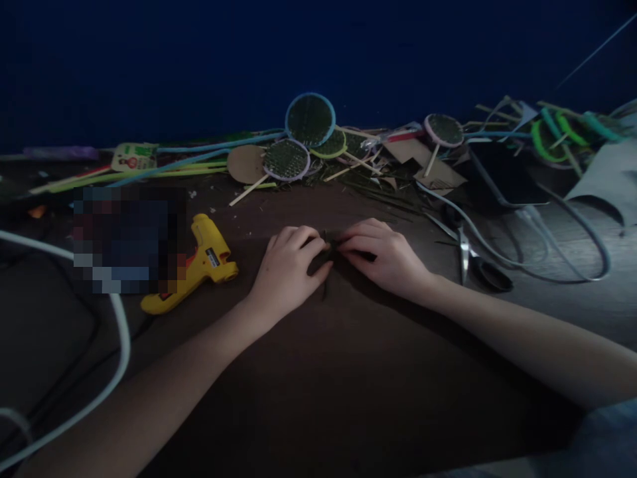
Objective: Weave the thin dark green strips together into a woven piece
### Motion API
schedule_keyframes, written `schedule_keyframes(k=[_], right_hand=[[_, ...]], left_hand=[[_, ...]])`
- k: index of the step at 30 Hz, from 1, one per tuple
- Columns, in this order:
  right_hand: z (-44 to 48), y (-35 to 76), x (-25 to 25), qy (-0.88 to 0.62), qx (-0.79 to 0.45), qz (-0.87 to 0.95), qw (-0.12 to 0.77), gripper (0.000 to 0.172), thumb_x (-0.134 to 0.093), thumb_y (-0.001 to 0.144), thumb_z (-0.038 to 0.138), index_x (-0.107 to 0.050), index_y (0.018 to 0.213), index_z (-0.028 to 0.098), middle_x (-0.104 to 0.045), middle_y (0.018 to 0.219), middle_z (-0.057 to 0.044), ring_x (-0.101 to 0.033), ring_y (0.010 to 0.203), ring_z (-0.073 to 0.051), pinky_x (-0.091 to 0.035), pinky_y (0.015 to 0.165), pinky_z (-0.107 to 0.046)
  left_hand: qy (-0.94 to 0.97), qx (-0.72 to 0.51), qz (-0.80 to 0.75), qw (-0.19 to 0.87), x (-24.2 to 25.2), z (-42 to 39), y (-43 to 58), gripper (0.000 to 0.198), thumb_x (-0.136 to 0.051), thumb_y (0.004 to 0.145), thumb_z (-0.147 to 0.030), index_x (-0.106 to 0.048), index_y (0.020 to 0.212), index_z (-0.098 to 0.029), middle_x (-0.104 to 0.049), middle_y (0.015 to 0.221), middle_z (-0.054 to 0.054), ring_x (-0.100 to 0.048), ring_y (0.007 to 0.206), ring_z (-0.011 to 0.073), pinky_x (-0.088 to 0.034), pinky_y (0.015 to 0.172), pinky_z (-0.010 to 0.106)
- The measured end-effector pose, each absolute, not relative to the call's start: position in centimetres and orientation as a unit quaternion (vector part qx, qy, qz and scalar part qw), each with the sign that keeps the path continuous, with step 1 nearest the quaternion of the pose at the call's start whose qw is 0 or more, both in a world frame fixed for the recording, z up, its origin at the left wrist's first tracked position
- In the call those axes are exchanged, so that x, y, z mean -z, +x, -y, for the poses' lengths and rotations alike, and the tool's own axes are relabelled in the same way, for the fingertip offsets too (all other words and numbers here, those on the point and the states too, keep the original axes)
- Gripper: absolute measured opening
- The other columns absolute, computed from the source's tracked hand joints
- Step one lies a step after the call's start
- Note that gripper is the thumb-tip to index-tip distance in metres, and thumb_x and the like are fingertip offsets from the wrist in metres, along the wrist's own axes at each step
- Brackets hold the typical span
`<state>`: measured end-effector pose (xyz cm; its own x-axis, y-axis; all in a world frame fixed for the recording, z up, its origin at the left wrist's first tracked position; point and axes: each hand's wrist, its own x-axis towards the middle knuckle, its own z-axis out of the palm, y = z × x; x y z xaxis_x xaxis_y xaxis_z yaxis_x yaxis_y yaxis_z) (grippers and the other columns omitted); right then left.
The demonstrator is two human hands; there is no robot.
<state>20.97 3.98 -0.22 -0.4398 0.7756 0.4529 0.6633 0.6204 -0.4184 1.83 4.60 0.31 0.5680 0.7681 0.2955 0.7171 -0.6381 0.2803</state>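
Close together at the middle of the dark table (318,378), my two hands meet over a small bundle of thin, dark green strips (329,248), which look like leaf or grass. My left hand (293,262) pinches it between thumb and fingers from the left. From the right, the fingertips of my right hand (385,255) are pressed together at its other side. Fingers cover most of the piece, so its shape is hard to make out. A loose thin end sticks out below my left fingertips.
A yellow glue gun (209,252) lies left of my hands, beside a white cable (122,332). Scissors (465,252) and a phone (505,172) with a cable are at right. Along the back are round woven paddles (286,159), sticks and cardboard scraps (438,166).
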Motion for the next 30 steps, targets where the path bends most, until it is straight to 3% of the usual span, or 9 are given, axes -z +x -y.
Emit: schedule_keyframes(k=[12,30], right_hand=[[-3.86,20.86,-0.19,-0.455,-0.147,0.823,0.306,0.008,-0.055,0.079,0.013,-0.061,0.078,0.018,-0.067,0.091,-0.006,-0.058,0.088,-0.021,-0.045,0.077,-0.036],[-3.88,21.13,-0.17,-0.416,-0.158,0.839,0.313,0.016,-0.053,0.076,0.011,-0.065,0.074,0.021,-0.068,0.090,-0.005,-0.058,0.087,-0.019,-0.046,0.079,-0.036]], left_hand=[[0.882,-0.196,-0.423,0.066,-0.31,-4.62,1.88,0.016,-0.061,0.080,-0.024,-0.063,0.095,-0.017,-0.060,0.100,0.006,-0.052,0.097,0.0235,-0.043,0.082,0.038],[0.881,-0.195,-0.423,0.076,-0.40,-4.64,1.86,0.014,-0.059,0.081,-0.023,-0.061,0.094,-0.018,-0.060,0.100,0.006,-0.051,0.097,0.0234,-0.043,0.083,0.037]])
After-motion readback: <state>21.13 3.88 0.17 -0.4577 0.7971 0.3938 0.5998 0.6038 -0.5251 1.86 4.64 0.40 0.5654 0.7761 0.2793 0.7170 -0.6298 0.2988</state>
